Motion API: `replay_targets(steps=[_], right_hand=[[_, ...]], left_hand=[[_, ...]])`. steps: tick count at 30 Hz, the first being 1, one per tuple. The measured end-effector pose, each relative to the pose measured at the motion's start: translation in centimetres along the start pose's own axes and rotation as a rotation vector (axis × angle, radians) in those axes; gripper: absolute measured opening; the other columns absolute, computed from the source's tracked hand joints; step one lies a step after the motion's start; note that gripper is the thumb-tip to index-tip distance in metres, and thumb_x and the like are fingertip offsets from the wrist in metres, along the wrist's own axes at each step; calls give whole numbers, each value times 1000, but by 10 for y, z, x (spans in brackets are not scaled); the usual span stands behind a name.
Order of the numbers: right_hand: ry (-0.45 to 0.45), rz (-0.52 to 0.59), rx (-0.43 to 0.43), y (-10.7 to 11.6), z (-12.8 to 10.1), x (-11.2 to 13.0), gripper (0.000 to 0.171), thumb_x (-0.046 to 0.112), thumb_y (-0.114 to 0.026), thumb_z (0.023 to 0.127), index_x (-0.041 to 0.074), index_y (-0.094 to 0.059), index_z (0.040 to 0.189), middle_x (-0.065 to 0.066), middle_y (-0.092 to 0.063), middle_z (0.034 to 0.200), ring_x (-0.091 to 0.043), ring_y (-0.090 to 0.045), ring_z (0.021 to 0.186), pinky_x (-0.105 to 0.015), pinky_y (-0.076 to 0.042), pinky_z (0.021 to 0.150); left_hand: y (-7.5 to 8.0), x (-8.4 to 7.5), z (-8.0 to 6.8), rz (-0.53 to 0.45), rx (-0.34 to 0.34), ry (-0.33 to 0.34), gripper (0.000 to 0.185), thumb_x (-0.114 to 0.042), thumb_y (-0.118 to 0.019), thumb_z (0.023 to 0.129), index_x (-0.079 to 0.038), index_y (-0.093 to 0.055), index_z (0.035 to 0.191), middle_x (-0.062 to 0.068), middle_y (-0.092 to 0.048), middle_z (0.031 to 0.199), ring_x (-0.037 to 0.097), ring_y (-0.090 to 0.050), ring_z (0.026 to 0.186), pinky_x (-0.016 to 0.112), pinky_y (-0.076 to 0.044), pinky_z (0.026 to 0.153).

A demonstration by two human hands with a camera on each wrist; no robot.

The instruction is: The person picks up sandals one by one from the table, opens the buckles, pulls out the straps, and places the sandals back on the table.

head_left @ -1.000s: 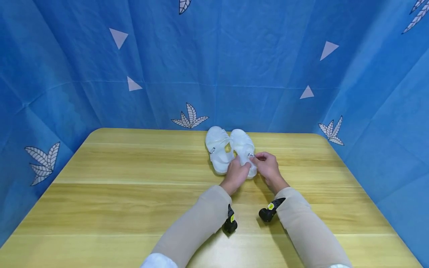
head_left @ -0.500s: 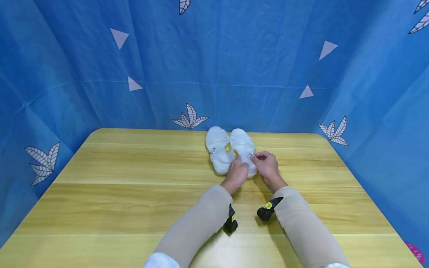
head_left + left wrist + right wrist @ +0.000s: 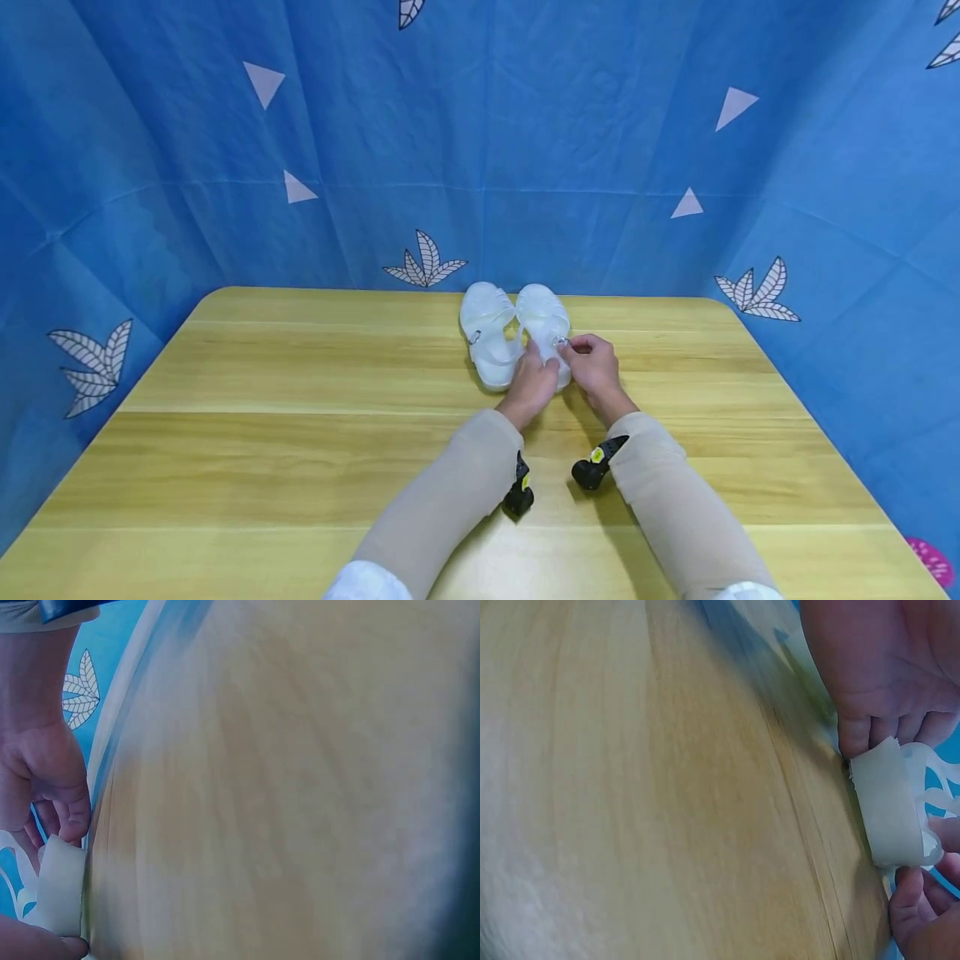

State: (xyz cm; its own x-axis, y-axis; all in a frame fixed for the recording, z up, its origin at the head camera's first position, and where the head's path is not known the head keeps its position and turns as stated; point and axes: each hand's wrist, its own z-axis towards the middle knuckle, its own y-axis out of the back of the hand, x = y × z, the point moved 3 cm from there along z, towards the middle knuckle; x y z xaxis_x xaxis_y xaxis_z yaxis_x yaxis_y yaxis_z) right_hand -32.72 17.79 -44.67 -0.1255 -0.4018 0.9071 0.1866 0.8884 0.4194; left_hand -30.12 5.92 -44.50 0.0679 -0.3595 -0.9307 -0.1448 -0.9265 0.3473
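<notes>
Two translucent white sandals stand side by side near the far edge of the wooden table (image 3: 300, 392), toes toward the blue cloth backdrop (image 3: 525, 150), and the person has both hands on the one to their right. The left sandal (image 3: 487, 333) sits untouched, just beside its mate, the two touching along their inner sides. The left hand (image 3: 534, 385) lies over the heel end of the right sandal (image 3: 542, 321), fingers curled round its back edge; in the left wrist view a fingertip presses against the heel's pale wall (image 3: 61, 889). The right hand (image 3: 596, 367) comes in from the outer side, its thumb and forefinger pinching at the small metal buckle (image 3: 559, 342) on the strap, the other fingers curled loosely beneath. The right wrist view shows the heel (image 3: 889, 810) resting on the tabletop with fingers on either side of it. Both forearms, in beige sleeves, rest low over the table, each with a small black camera strapped at the wrist.
</notes>
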Motion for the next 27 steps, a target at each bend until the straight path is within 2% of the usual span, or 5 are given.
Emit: replay_targets(steps=[12, 18, 27], right_hand=[[-3, -3, 48, -5, -3, 0, 30, 22, -60, 92, 1, -59, 112, -17, -58, 113, -26, -54, 100, -27, -47, 76], [19, -16, 55, -4, -5, -1, 31, 23, -59, 93, 0, -59, 114, -17, -59, 112, -25, -55, 99, -25, -48, 72], [44, 11, 78, 1, -5, -1, 31, 16, -55, 94, -3, -55, 119, -18, -56, 111, -20, -54, 91, -21, -49, 66]], left_hand=[[10, 6, -5, 7, -23, -19, 62, -27, -38, 98, 2, -15, 148, 15, -19, 155, 25, -16, 143, 38, -15, 116], [14, 7, -10, 17, 15, -26, 63, -27, -41, 97, 0, -18, 148, 13, -20, 155, 25, -17, 143, 38, -16, 116], [23, -1, -20, 34, 88, -62, 62, -22, -47, 93, 1, -25, 146, 13, -27, 153, 23, -23, 141, 37, -22, 114]])
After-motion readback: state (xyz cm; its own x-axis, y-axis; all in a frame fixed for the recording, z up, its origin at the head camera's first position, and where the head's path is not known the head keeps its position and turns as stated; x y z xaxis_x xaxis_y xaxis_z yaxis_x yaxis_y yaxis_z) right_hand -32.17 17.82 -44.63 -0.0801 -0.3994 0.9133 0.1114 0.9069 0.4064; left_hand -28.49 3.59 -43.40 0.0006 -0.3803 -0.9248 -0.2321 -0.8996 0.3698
